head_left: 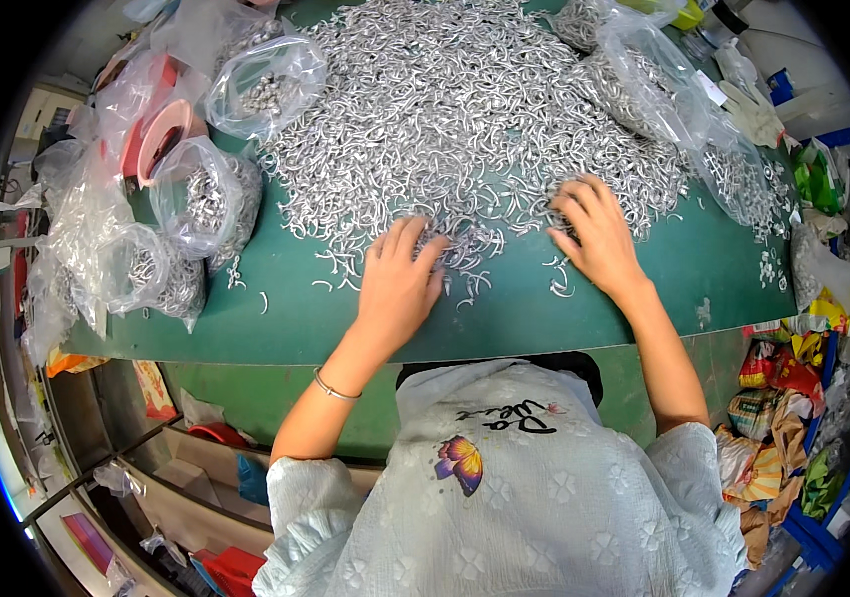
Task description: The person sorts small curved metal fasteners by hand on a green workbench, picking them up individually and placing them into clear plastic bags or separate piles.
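Evidently we have before us many small curved pieces [425, 109], silvery and shiny like metal, heaped from the upper centre of the frame down to its middle. Each one seems to us light and stiff, not easily broken, but perhaps slippery because of the smooth surface. We would take one by the middle of its curve, between thumb and fingertip; the loose ones at the lower border of the heap look easiest, since inside the heap they may hook together.

The left hand [400, 274] and the right hand [594, 239] lie palm down at this border, fingers loosely bent. Their undersides are hidden, so we cannot tell if any piece is gripped.

Below is a green tabletop [515, 318], flat and smooth. At the left of the frame, a soft, wrinkled clear bag [171, 204] bulges with silvery bits.
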A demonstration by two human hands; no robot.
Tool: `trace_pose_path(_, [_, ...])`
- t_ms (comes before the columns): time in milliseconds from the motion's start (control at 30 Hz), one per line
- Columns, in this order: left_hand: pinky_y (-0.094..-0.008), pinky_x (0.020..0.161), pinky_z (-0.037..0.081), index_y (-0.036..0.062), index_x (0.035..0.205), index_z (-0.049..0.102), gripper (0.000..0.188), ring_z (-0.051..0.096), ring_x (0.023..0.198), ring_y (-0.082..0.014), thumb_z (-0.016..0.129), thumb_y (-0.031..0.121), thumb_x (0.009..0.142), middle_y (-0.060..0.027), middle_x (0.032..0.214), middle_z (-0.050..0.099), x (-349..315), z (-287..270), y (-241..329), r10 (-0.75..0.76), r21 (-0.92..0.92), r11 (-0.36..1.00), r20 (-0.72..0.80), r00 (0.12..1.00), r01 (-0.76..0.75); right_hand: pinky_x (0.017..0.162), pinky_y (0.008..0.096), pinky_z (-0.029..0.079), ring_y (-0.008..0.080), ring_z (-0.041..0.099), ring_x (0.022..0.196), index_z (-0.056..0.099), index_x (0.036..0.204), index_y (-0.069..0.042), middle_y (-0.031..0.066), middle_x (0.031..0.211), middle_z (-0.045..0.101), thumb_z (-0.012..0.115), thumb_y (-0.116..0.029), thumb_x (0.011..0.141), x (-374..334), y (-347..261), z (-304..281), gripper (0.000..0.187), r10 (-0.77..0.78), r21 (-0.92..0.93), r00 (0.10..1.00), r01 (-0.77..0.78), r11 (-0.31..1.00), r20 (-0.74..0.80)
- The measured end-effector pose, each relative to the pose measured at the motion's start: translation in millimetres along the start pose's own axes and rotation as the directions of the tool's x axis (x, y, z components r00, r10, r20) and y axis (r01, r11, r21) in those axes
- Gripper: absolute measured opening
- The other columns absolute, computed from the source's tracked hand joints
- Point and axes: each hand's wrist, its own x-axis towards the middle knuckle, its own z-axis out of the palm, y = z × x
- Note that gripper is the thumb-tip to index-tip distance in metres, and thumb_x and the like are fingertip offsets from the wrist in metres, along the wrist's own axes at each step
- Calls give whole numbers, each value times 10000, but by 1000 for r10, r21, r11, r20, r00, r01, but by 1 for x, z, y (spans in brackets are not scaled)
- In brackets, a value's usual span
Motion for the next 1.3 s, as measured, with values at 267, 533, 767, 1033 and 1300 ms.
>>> trace_pose_path(267, [-438,884,413,50,1039,602,315,514,1083,-340,573,-70,749,-134,1160,544,-28,-15,-37,-214,-17,976,-225,951,216,876,431,400,319,534,1012,606,1000,-44,124,1073,571,659,-16,753,-24,18,-22,254,237,-68,940,-260,963,-244])
trace_pose_path(533, [-621,1055,258,137,1328,526,506,349,1342,-359,672,176,846,-127,1445,398,-16,0,0,-123,220,968,4,992,119,1075,500,305,355,373,1323,585,1238,-141,106,1401,444,762,-297,750,31,-81,23,542,-171,264,985,163,951,8])
trace_pose_path(767, [-581,1042,308,119,1282,559,498,371,1324,-333,701,215,814,-121,1423,419,-32,-4,-29,-199,175,959,-139,970,221,970,477,392,321,449,1202,632,1074,-102,80,1253,524,726,-159,779,-4,-38,28,315,-176,292,975,131,947,133])
trace_pose_path(1033, [-595,1041,287,75,1281,543,511,325,1299,-475,713,229,824,-207,1416,387,-28,4,-30,-348,101,917,-273,897,386,1029,486,306,386,378,1267,594,1174,-80,173,1326,445,769,-252,750,12,-46,9,490,90,121,991,-78,990,-95])
trace_pose_path(1300, [-458,958,388,123,1171,623,387,456,1185,-352,671,70,791,-124,1308,503,-37,-14,-30,-166,-28,986,-133,977,164,989,475,369,348,410,1271,590,1183,-100,140,1336,466,749,-258,768,21,-78,33,472,-199,223,967,161,962,159])
